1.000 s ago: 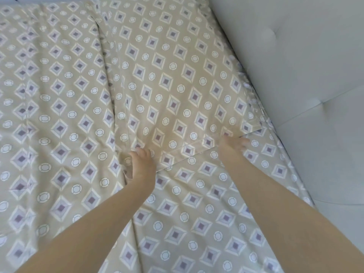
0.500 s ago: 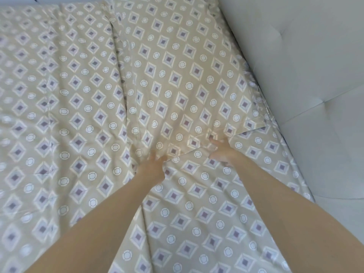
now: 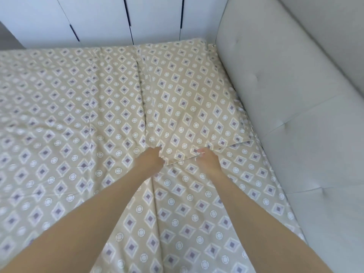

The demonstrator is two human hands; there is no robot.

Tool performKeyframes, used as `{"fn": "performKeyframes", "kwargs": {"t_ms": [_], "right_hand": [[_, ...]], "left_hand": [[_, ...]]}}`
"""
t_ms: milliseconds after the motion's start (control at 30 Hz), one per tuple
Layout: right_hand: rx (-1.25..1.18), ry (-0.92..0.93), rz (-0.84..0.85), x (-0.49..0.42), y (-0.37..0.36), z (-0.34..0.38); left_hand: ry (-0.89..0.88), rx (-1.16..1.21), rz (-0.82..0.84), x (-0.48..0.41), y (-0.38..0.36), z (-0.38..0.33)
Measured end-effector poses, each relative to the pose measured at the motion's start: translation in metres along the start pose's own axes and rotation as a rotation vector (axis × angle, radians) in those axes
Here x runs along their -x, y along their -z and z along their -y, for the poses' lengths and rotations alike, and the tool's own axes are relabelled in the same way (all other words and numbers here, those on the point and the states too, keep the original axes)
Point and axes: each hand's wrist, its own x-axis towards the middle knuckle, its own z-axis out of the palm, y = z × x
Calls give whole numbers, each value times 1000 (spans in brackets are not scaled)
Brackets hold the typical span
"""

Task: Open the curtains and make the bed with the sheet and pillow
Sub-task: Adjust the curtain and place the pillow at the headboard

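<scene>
A beige sheet point(image 3: 59, 134) with a diamond and circle print covers the bed. A pillow point(image 3: 193, 99) in the same print lies flat on it at the right, along the headboard. Both my arms reach forward to the pillow's near edge. My left hand point(image 3: 151, 158) is at the pillow's near left corner, and its fingers curl onto the edge. A short way to the right, my right hand point(image 3: 206, 159) curls its fingers onto the same edge. The fingertips are blurred.
A pale grey tufted headboard point(image 3: 295, 95) runs along the bed's right side. White wardrobe doors point(image 3: 98, 20) with dark handles stand behind the bed's far edge. The sheet is creased at the left and in front of the pillow.
My hands have moved closer together along the pillow's near edge, and their fingers went from lying flat to curling on it. The view has lifted, so the wardrobe doors now show.
</scene>
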Motion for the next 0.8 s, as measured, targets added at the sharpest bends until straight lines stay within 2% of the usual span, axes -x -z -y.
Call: {"fn": "performKeyframes", "kwargs": {"t_ms": [133, 367, 567, 800], "right_hand": [[-61, 35, -17, 58, 24, 54], [-62, 162, -77, 182, 58, 112], [-3, 358, -188, 299, 72, 119], [80, 449, -351, 395, 93, 94]], "left_hand": [[-19, 74, -117, 49, 59, 1], [-74, 228, -207, 167, 138, 14], [-114, 462, -282, 289, 167, 32], [-251, 538, -290, 385, 160, 18]]}}
